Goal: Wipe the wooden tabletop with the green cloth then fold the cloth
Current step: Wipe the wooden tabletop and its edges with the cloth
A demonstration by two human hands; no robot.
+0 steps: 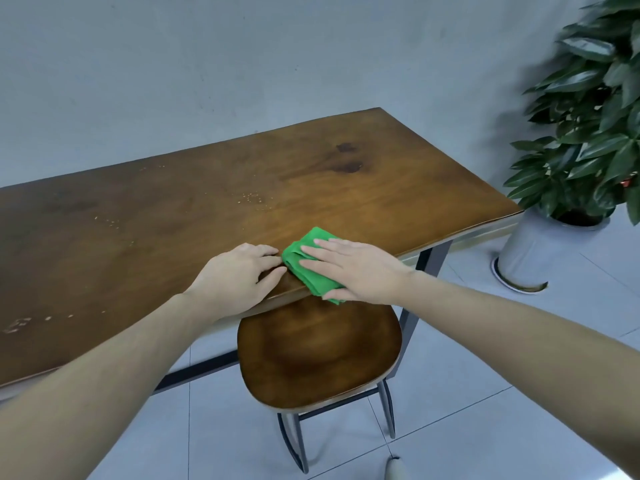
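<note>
Green folded cloth (308, 268) lies at the brown wooden tabletop's (207, 202) near edge, right hand (353, 271) flat on it, left hand (239, 271) resting curled, empty, beside; droplets dot the wood.

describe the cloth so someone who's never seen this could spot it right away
Find the long wooden tabletop, then its near edge above the wooden chair. The green cloth lies folded there under the flat right hand, the only bright green thing on the wood.
</note>
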